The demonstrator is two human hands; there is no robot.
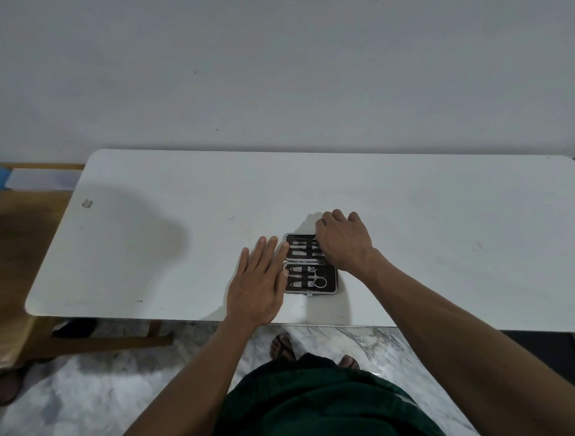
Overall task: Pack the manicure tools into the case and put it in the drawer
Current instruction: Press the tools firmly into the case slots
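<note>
Dark green clothing [318,406] fills the near edge of the head view, with two sandalled feet [282,347] on the marble floor [90,404] just beyond it. Farther out stands the white table [149,222], and on it, close to its near edge, the manicure case [309,264] lies opened flat with both black-lined halves facing up.

In the near half, the scissors [317,278] and a couple of small clippers sit under their straps; the far half holds several slim tools (too small to name each one).

At the case's left side the left hand [257,284] lies flat, fingers spread and straight, fingertips touching the case's edge and gripping nothing. Over the far half's right end the right hand [342,240] is curled, knuckles up. Whether its fingers are pinching a tool or only pressing one into place cannot be told, since the hand hides them.

Packing looks nearly finished, judging by the filled slots. Closing the case and putting it away remain, and no drawer is visible here.
</note>
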